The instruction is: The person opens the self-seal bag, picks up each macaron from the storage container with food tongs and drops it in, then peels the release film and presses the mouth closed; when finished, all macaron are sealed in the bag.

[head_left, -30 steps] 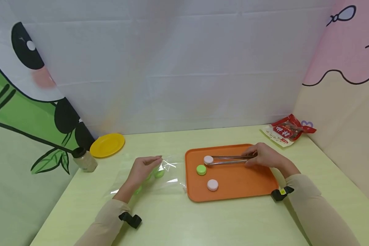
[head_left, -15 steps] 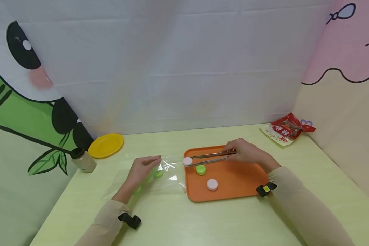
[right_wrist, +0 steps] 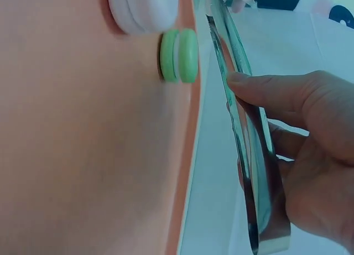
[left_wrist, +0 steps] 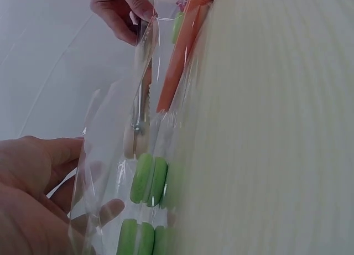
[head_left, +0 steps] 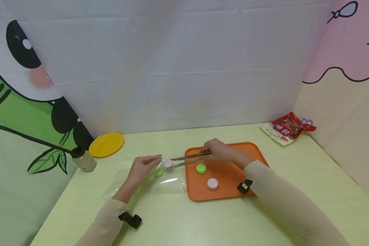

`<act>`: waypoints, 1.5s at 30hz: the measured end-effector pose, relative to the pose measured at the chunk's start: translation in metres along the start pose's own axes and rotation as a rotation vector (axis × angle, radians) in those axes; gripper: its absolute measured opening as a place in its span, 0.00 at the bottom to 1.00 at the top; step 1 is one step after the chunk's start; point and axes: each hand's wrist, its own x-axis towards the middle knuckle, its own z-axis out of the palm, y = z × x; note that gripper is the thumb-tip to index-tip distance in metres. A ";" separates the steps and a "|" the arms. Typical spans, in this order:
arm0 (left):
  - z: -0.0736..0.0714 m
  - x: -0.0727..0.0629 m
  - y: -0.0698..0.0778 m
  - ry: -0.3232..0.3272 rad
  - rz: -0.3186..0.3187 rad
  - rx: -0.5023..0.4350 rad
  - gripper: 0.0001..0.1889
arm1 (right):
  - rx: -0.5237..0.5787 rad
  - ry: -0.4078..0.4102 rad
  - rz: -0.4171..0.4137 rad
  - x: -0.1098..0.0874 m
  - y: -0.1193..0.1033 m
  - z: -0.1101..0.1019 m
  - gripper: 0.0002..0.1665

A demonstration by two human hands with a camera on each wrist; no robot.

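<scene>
Macaron (head_left: 167, 163) in tongs (head_left: 190, 156) | right hand (head_left: 220, 150) over tray (head_left: 224, 174), clamped on tongs | left hand (head_left: 141, 169) pinching clear bag (head_left: 169, 180)

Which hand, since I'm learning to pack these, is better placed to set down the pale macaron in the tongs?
Probably the right hand: it grips the tongs, whose tips hold the pale macaron at the clear bag, which the left hand holds.

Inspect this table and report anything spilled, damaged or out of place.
Nothing stands out. The green macaron and pink macaron on the orange tray lie flat and look whole, the jar has its black lid on, the left hand holds up the clear plastic bag, and no spill shows.
</scene>
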 end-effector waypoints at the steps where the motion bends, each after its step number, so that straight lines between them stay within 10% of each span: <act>1: 0.000 0.000 0.001 0.000 0.003 0.000 0.20 | 0.005 -0.006 0.003 0.003 -0.002 0.002 0.12; 45: 0.003 -0.002 0.005 0.022 0.068 0.033 0.17 | 0.087 -0.025 0.135 0.058 -0.058 0.036 0.06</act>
